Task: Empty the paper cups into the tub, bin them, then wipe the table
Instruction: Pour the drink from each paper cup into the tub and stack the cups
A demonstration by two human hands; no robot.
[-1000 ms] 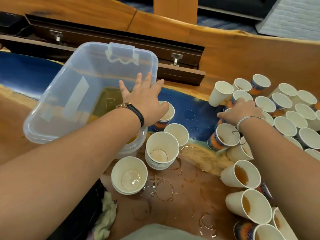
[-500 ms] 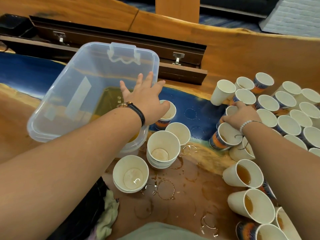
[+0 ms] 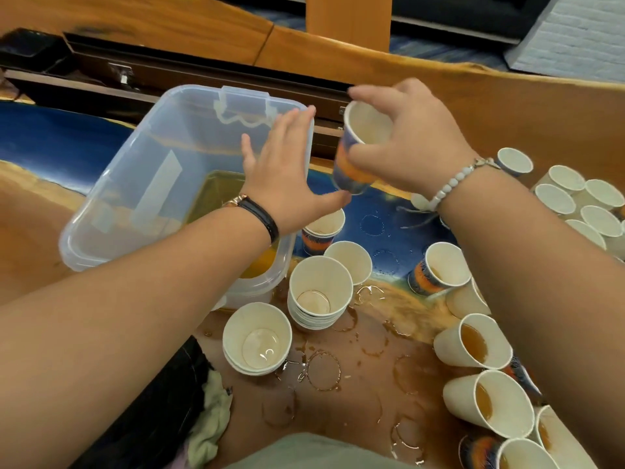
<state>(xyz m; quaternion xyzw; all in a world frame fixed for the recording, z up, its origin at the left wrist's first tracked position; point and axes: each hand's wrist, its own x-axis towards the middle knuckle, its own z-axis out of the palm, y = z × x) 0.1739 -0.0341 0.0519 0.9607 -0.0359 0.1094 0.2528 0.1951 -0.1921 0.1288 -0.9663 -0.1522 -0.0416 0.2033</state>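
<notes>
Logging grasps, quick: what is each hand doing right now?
Left hand: open, fingers straight, by the tub.
Right hand: grips a paper cup.

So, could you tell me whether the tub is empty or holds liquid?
Not empty: amber liquid pools at the bottom of the tub.

Tilted cup [image 3: 352, 169] beside clear tub [image 3: 142, 170]

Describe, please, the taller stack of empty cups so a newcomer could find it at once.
From the clear plastic tub on the left, look just off its near right corner: the taller stack stands there. It shows more layered rims than the shorter stack nearer the person.
</notes>
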